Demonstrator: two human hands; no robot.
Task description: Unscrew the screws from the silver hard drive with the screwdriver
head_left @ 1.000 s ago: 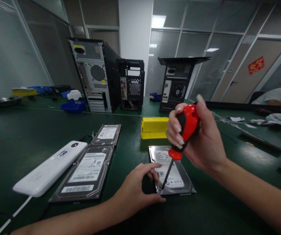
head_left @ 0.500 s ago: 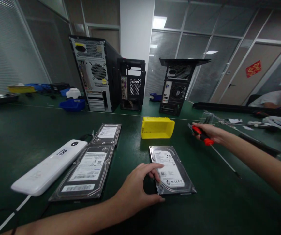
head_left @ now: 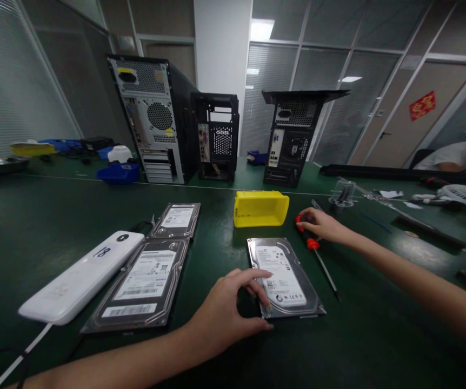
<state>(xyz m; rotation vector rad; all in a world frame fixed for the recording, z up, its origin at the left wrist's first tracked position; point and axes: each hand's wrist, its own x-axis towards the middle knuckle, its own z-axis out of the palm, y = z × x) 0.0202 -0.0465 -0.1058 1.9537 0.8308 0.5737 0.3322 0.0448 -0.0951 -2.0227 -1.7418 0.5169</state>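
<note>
**Hands at a hard drive and a screwdriver on a green table**

Fingertips of the left hand pinch the near left corner of the hard drive, thumb below and fingers curled on its top edge; the drive lies flat, label up, on the green table. The right hand reaches well forward, its fingers loosely cupped over the red handle of the screwdriver, which lies on the table just right of the drive with its tip pointing toward the viewer; whether the fingers actually close around the handle cannot be told. A yellow bin stands just beyond the drive. To the left lie two more hard drives, one behind the other, and beside them a white device. Three computer cases stand at the table's far side.
</note>
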